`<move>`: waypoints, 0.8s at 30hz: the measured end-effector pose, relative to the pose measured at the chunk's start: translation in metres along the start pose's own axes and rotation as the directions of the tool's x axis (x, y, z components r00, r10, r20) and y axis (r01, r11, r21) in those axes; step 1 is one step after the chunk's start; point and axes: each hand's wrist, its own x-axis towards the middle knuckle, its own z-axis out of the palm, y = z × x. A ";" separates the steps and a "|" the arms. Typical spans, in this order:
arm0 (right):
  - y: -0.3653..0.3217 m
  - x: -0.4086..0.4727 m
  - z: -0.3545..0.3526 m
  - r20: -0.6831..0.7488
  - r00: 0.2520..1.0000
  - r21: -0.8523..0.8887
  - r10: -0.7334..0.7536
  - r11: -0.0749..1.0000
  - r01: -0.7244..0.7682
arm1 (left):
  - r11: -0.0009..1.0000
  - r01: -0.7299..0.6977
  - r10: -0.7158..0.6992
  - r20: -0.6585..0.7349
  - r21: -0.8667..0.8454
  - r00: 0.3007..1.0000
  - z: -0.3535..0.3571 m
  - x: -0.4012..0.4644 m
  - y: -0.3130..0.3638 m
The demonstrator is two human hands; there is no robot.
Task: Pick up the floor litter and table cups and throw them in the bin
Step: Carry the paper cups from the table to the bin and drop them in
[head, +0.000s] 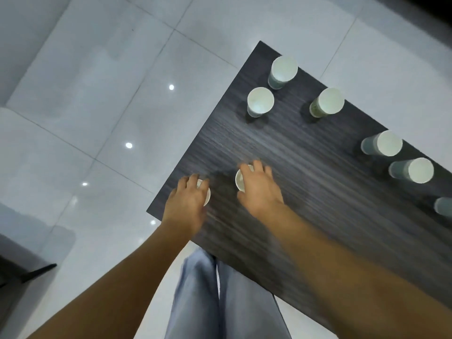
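Several white paper cups stand upright on a dark wood-grain table (305, 192). My left hand (188, 204) curls over the top of one cup (207, 195) near the table's left edge. My right hand (259, 189) curls over a second cup (240, 180) just to the right of it. Both cups are mostly hidden under the fingers. Further cups stand apart: one at the far corner (283, 70), one (259, 101) below it, one (329, 101) to the right. No bin or floor litter is in view.
More cups line the table's right side (386, 143) (415, 170), with one cut off at the frame edge (444, 206). Glossy white floor tiles (97, 106) lie to the left. A dark piece of furniture (14, 270) sits at the lower left.
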 end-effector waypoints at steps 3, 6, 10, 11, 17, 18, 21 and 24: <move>0.000 -0.042 -0.009 -0.033 0.999 0.027 0.013 1.000 -0.012 | 1.000 -0.020 0.020 -0.013 -0.001 1.000 -0.024 -0.020 0.011; -0.004 -0.085 -0.019 -0.078 0.996 0.069 0.044 0.997 -0.038 | 0.997 -0.069 0.070 -0.030 0.015 0.997 -0.050 -0.040 0.028; -0.010 -0.146 -0.028 -0.157 0.975 0.167 0.159 0.977 -0.132 | 0.975 -0.201 0.207 -0.068 0.096 0.976 -0.079 -0.073 0.052; -0.011 -0.162 -0.029 -0.179 0.965 0.200 0.194 0.967 -0.157 | 0.964 -0.241 0.249 -0.068 0.116 0.966 -0.084 -0.083 0.058; -0.010 -0.271 -0.009 -0.286 0.854 0.440 0.434 0.851 -0.285 | 0.855 -0.467 0.473 0.031 0.226 0.881 -0.103 -0.154 0.090; -0.009 -0.290 -0.002 -0.289 0.833 0.472 0.471 0.828 -0.304 | 0.835 -0.495 0.500 0.044 0.239 0.865 -0.103 -0.166 0.096; -0.002 -0.348 0.023 -0.283 0.758 0.568 0.587 0.740 -0.361 | 0.762 -0.584 0.582 0.099 0.281 0.807 -0.099 -0.203 0.121; 0.012 -0.410 0.055 -0.275 0.643 0.659 0.714 0.628 -0.415 | 0.655 -0.679 0.661 0.185 0.331 0.727 -0.085 -0.243 0.158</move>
